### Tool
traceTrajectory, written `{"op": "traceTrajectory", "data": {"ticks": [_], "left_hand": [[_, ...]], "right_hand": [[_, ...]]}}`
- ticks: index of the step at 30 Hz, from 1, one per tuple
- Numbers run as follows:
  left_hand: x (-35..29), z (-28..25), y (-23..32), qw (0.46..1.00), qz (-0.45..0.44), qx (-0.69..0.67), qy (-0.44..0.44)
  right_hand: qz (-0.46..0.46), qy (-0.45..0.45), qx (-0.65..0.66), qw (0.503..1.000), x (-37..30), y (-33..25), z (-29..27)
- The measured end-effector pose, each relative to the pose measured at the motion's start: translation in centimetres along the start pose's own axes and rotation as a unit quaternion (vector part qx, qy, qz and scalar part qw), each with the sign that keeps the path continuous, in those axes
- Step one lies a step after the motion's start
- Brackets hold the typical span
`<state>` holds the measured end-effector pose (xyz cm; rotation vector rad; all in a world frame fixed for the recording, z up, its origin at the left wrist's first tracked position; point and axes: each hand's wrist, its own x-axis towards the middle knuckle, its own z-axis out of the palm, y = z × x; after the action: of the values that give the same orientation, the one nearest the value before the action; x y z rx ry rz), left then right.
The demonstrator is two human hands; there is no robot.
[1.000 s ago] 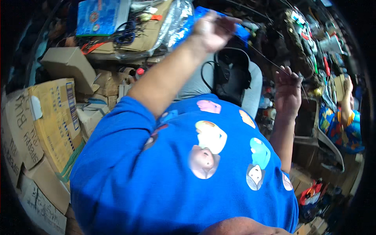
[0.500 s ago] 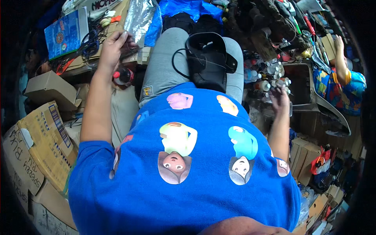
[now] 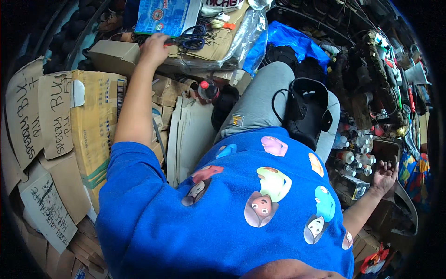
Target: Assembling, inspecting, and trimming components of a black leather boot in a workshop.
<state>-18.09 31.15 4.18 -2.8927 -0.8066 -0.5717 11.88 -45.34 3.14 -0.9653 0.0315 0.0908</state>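
Observation:
My left hand (image 3: pixel 155 48) has its fingers closed at the edge of the cardboard-covered surface, beside a blue booklet (image 3: pixel 160 18). A bit of a red-handled tool (image 3: pixel 170 44) shows at the fingers; the rest is hidden under the hand. Dark blue-handled scissors (image 3: pixel 193 43) lie just to the right. On my lap rests a black shoe (image 3: pixel 302 128), its upper standing open, with a loose dark strap looping off its left side. Palm up and fingers apart, my right hand (image 3: pixel 384 177) is empty, close to several small bottles (image 3: pixel 357 160).
A dark-cola bottle with a red cap (image 3: pixel 207 90) stands left of my knee. Cardboard boxes (image 3: pixel 95 135) crowd the left side. A blue plastic sheet (image 3: pixel 292 39) lies beyond my legs. Cluttered tools (image 3: pixel 395 88) fill the far right, above a dark bin (image 3: pixel 388 148).
My view has swung to the left. My left hand has moved from above the cardboard to the red-handled tool. My right hand has turned palm up, fingers spread.

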Motion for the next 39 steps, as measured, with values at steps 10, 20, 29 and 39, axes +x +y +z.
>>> {"op": "traceTrajectory", "data": {"ticks": [10, 20, 29, 39], "left_hand": [[1.5, 1.5, 0.3, 0.999, -0.018, 0.009, -0.045], [2.2, -0.6, 0.0, 0.995, 0.052, -0.085, -0.023], [4.4, -5.9, 2.9, 0.98, -0.026, -0.189, -0.051], [3.1, -10.6, 27.6, 0.901, 0.262, -0.266, -0.221]], "right_hand": [[0.025, 0.044, -0.072, 0.996, -1.6, 4.0, 4.9], [-0.005, 0.009, -0.102, 0.995, -1.9, 4.5, 8.7], [-0.172, -0.204, -0.418, 0.868, -2.2, 5.7, 17.1], [-0.427, -0.395, -0.658, 0.478, -8.1, 7.0, 32.1]]}}
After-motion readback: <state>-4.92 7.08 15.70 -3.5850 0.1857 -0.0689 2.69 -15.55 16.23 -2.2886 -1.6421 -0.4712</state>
